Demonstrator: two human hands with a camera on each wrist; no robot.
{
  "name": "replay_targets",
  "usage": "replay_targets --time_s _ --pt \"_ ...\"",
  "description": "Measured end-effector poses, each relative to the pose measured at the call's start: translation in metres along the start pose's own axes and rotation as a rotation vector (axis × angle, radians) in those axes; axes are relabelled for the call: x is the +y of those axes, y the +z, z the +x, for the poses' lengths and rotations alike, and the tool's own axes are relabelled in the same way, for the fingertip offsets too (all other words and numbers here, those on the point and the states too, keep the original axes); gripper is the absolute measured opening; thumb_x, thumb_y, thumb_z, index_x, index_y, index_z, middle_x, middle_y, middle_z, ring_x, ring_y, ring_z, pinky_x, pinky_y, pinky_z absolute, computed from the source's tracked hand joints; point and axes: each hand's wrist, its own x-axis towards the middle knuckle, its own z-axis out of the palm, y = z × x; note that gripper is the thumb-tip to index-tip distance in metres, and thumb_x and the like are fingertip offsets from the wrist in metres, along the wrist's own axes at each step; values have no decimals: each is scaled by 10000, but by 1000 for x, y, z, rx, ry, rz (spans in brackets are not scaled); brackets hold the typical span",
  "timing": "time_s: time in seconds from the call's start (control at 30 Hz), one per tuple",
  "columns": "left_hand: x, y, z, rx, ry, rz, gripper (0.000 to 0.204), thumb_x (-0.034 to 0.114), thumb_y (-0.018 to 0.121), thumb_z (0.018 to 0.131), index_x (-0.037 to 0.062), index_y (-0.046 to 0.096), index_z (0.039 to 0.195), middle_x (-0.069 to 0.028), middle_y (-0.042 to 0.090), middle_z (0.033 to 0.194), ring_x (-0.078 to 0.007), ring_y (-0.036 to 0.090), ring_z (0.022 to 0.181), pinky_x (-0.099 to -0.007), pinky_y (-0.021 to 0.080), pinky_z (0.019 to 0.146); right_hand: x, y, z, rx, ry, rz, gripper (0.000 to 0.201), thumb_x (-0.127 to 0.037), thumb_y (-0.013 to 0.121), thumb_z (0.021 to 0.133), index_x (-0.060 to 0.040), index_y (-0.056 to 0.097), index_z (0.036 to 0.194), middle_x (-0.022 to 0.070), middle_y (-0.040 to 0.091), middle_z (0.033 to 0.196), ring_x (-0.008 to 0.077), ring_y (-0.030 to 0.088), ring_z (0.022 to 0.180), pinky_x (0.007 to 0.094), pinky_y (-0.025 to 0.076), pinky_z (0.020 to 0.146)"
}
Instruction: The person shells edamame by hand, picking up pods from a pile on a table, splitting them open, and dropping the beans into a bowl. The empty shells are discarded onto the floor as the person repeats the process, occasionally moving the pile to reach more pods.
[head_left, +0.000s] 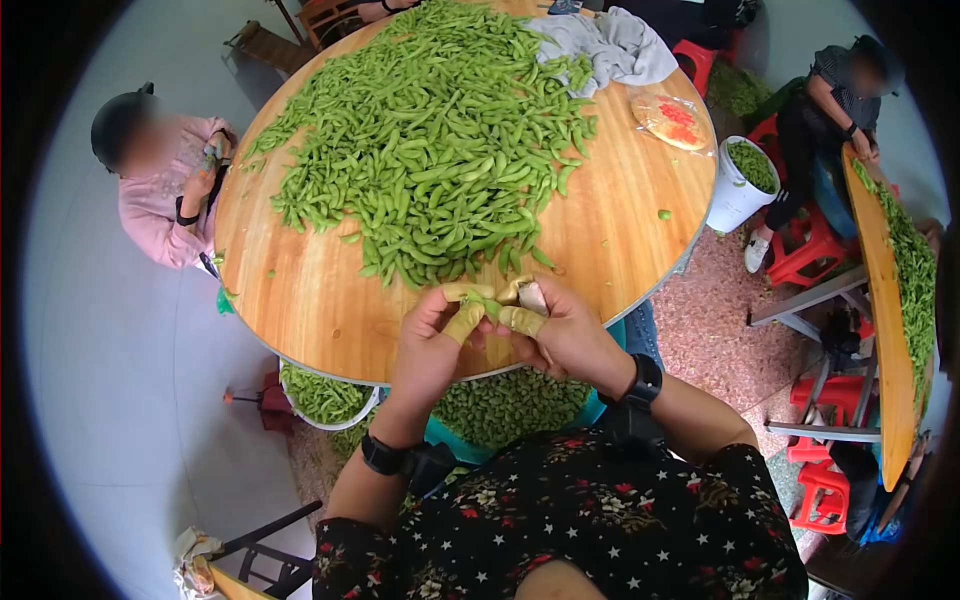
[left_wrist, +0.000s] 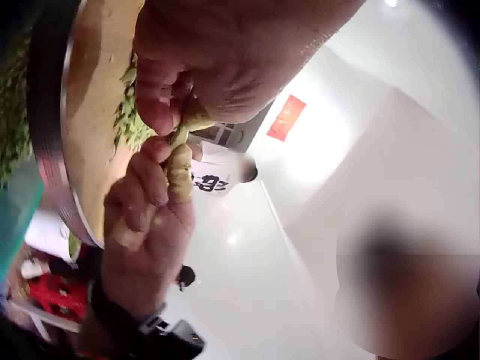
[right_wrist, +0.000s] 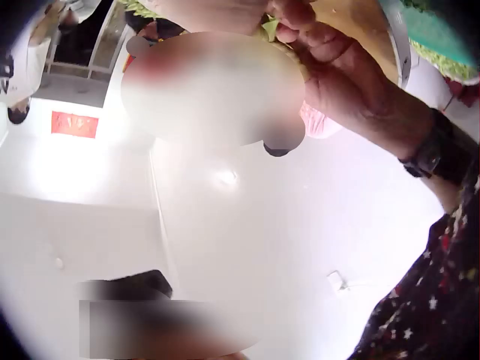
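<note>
Both hands meet over the near edge of the round wooden table [head_left: 640, 225]. A green soybean pod [head_left: 487, 303] is pinched between my left hand [head_left: 425, 335] and my right hand [head_left: 575, 340], thumbs toward each other. Yellowish wraps cover the thumbs and forefingers, and a whitish patch shows at the right forefinger. In the left wrist view the pod [left_wrist: 178, 137] sits between the fingertips of both hands. A bit of green pod [right_wrist: 270, 28] shows at the fingers in the right wrist view. Just beyond the hands spreads a large heap of green pods [head_left: 430, 150].
Below the table edge, a teal basin [head_left: 603, 408] holds shelled green beans [head_left: 515, 405]. A white bucket [head_left: 372, 405] with green pods stands left of it. At right are another white bucket [head_left: 738, 200] and a second table [head_left: 875, 330]. People sit at left and right. A grey cloth [head_left: 610, 45] lies at the back.
</note>
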Motion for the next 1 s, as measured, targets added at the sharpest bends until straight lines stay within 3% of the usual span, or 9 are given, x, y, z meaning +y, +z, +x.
replay_targets --time_s 0.07,0.13,0.27,0.3,0.4,0.7,0.77,0.87,1.0 --pt "4 -2 -3 13 70 171 217 78 570 919 21 592 1127 -75 649 875 -195 641 737 -296 498 621 5 4 6 75 -85 53 79 -144 591 933 -69 576 954 -3 558 685 46 466 457 215 337 390" --pt "19 1 -8 21 466 923 187 118 552 915 18 599 1065 -135 627 806 -266 616 701 -328 480 626 5 0 9 64 -239 -129 69 -114 611 911 -59 577 935 12 556 703 70 490 493 245 366 423" --pt "13 -7 -9 -120 530 1050 164 128 549 884 14 584 996 -188 549 743 -365 570 689 -401 460 612 2 -4 13 235 -868 -925 133 -62 646 834 -21 548 914 102 546 738 273 565 675 354 436 581" --pt "14 -6 -9 -59 497 1046 149 135 551 879 12 578 959 -186 535 731 -376 558 683 -410 449 601 1 -3 9 239 -869 -926 133 -62 646 834 -21 548 914 102 546 738 273 565 675 354 436 581" --pt "15 -4 -10 -26 482 979 143 149 561 874 11 578 904 -178 522 714 -372 545 662 -401 433 581 0 1 2 195 -778 -929 168 -63 677 789 -14 565 903 152 523 774 358 544 717 383 453 615" --pt "20 -2 -14 -189 377 617 114 124 574 883 16 600 902 -113 530 676 -257 542 592 -328 420 547 5 2 1 -18 -355 -73 143 -158 668 887 -45 589 925 15 583 720 90 515 519 242 404 454" --pt "16 -5 -16 -197 276 518 131 145 570 908 22 617 919 -85 551 672 -199 552 579 -300 419 538 -6 -4 -2 -80 16 176 109 -172 629 920 -68 605 940 15 567 661 81 450 417 206 345 382" --pt "12 -7 -19 -158 110 235 161 169 551 945 37 641 944 -39 594 693 -103 556 598 -255 424 539 1 -4 6 -36 -23 449 105 -181 608 933 -77 610 949 9 553 627 58 422 392 206 299 348" --pt "19 -2 -21 -67 -24 335 160 143 513 967 34 624 928 6 566 698 -100 537 607 -234 391 514 0 -4 9 31 14 281 87 -162 606 932 -77 609 948 8 553 622 50 422 392 204 288 341"
